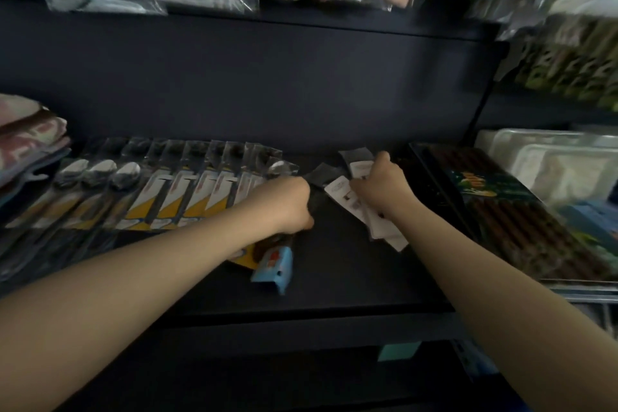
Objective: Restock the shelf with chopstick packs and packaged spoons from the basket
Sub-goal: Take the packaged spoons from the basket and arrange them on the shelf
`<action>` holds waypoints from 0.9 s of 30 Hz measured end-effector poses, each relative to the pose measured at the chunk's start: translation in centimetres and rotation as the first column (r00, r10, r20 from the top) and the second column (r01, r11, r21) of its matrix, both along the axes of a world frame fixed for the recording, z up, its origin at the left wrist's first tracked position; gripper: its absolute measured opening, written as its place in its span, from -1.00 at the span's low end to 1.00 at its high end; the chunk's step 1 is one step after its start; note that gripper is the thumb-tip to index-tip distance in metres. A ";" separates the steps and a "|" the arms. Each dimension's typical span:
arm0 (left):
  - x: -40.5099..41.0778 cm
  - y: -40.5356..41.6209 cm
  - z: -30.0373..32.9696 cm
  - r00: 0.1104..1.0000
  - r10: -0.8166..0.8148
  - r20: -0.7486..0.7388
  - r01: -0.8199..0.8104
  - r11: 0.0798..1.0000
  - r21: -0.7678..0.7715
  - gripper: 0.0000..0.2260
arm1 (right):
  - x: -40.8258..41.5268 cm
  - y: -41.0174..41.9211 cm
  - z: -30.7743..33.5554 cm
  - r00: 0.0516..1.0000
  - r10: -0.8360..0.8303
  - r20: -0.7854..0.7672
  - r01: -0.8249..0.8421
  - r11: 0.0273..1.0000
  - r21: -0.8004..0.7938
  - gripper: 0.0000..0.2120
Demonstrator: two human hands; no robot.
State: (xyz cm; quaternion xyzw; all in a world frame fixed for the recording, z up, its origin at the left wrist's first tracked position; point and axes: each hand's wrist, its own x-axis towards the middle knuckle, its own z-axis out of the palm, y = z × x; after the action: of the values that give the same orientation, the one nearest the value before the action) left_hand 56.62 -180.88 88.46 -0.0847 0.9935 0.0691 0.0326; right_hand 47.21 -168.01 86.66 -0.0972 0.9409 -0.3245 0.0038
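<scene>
Folded cloths (30,140): stacked at the shelf's far left end, pink and brown, partly out of frame.
Shelf (334,264): dark, flat, with a dark back wall; it carries everything below.
Packaged spoons (160,191): a row of overlapping packs along the left half of the shelf, spoon bowls toward the back wall, white and yellow cards toward the front edge.
Left hand (291,207): at the right end of the spoon row, near the middle of the shelf; its grip is curled round a dark pack whose end pokes out past the knuckles. What kind of pack it is cannot be told.
Blue pack (272,269): lies on the shelf just in front of the left wrist, close to the front edge, with a yellow card corner beside it under the forearm.
White packs (347,201): a fanned bunch of slim white-carded packs right of the shelf's middle, blurred; contents cannot be told.
Right hand (381,187): its grip is closed on the fanned white packs, thumb up, holding them just above or on the shelf.
Chopstick packs (501,207): long dark sticks in printed wrap, lying at the shelf's right end, running from back wall to front edge.
White trays (548,157): beyond the shelf's right end, pale and stacked.
</scene>
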 end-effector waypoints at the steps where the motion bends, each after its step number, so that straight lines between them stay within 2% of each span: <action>1: 0.1 -0.5 0.0 1.000 0.020 -0.013 -0.020 1.000 -0.006 -0.71 | -0.1 -0.2 -0.1 1.000 -0.014 0.014 0.014 1.000 -0.004 -0.44; 3: 0.4 -1.3 0.0 0.999 0.037 -0.019 -0.038 0.996 -0.082 -0.70 | -0.1 -0.8 -0.3 0.999 -0.039 0.025 0.038 0.999 0.038 -0.46; 5: 0.6 -1.6 0.0 1.000 0.015 -0.003 -0.015 0.989 -0.144 -0.67 | 0.0 -1.5 -0.4 0.999 -0.049 0.008 0.047 0.985 0.165 -0.48; 7: 0.8 -1.6 0.4 1.000 -0.009 -0.001 0.009 0.992 -0.122 -0.66 | 0.1 -2.1 -0.5 0.999 -0.036 -0.017 0.040 0.952 0.304 -0.47; 9: 1.1 -1.8 1.2 1.000 -0.007 -0.021 0.006 0.998 -0.063 -0.65 | 0.3 -2.7 -0.6 0.999 0.005 -0.039 0.009 0.941 0.337 -0.43; 11: 1.9 -2.5 2.3 1.000 0.013 -0.019 -0.013 1.000 0.005 -0.63 | 1.0 -3.0 -0.2 0.990 0.067 -0.125 -0.036 0.972 0.230 -0.46; 13: 3.1 -3.8 3.3 1.000 0.025 -0.006 -0.025 0.997 0.068 -0.62 | 1.8 -3.2 0.9 0.951 0.120 -0.286 -0.111 0.993 0.047 -0.56; 15: 4.6 -5.5 4.1 1.000 0.016 -0.002 -0.016 0.996 0.085 -0.61 | 2.7 -3.5 2.2 0.905 0.211 -0.370 -0.251 0.966 -0.063 -0.65; 17: 6.0 -7.2 4.6 1.000 0.002 0.007 -0.002 0.996 0.087 -0.60 | 3.3 -4.0 2.6 0.857 0.405 -0.319 -0.415 0.909 0.039 -0.64; 19: 7.3 -8.6 4.6 0.999 0.005 0.042 -0.009 0.995 0.102 -0.61 | 3.8 -4.8 2.1 0.810 0.567 -0.150 -0.521 0.813 0.260 -0.49; 20: 7.9 -9.3 4.5 0.998 0.002 0.067 -0.009 0.994 0.112 -0.60 | 3.9 -5.1 1.5 0.804 0.590 -0.073 -0.541 0.777 0.322 -0.43; 22: 9.0 -10.3 4.1 0.994 -0.013 0.110 -0.005 0.988 0.157 -0.65 | 4.1 -5.6 0.5 0.819 0.573 -0.020 -0.535 0.777 0.331 -0.45; 24: 9.8 -11.2 3.6 0.997 0.007 0.079 -0.028 0.964 0.265 -0.67 | 4.0 -5.9 0.0 0.849 0.520 -0.088 -0.474 0.825 0.309 -0.58; 26: 10.2 -11.9 2.9 0.996 0.088 -0.006 -0.078 0.908 0.411 -0.70 | 3.8 -6.4 0.0 0.903 0.402 -0.152 -0.339 0.883 0.325 -0.65; 27: 10.3 -12.0 2.4 0.991 0.122 -0.047 -0.085 0.876 0.475 -0.75 | 3.8 -6.7 0.0 0.943 0.303 -0.137 -0.239 0.905 0.352 -0.65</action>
State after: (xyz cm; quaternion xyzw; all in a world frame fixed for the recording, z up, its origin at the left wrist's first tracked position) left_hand 66.89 -192.93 90.88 -0.1244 0.9414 0.3134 0.0110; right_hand 51.03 -174.66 86.71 -0.2559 0.9551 -0.1477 -0.0239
